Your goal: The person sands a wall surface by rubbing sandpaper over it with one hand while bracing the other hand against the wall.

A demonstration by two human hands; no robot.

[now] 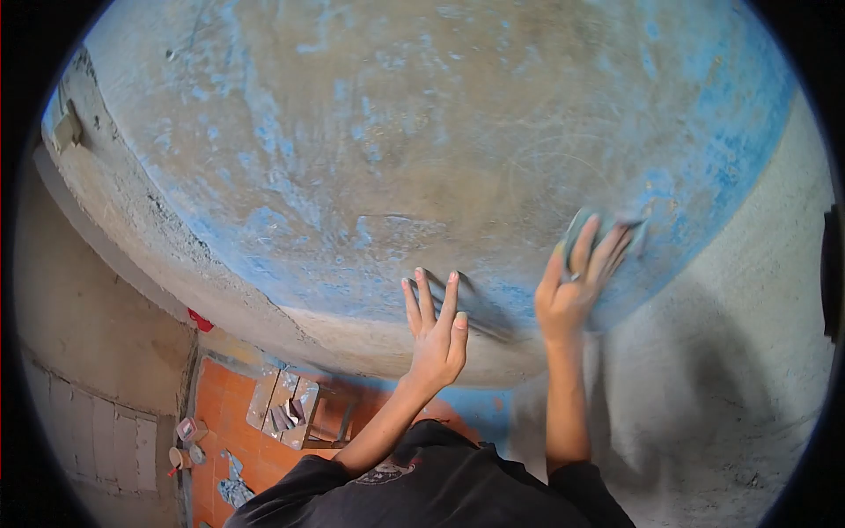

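A wall [458,132] with patchy, worn blue paint over grey-brown plaster fills the upper view. My right hand [570,295] presses a dark grey-green sheet of sandpaper [578,224] against its lower right part. The sheet's edges curl out past my fingers, and motion blurs both hand and sheet. Further left, my left hand [435,339] is open, its fingers spread and fingertips at the lower edge of the painted area. Nothing shows in that hand.
Below left, a paint-spattered stool [275,392] on the orange tile floor [211,396] carries several dark strips. Small containers [189,429] and a crumpled cloth [234,484] lie near it. A bare grey wall [704,370] meets the painted one at the right.
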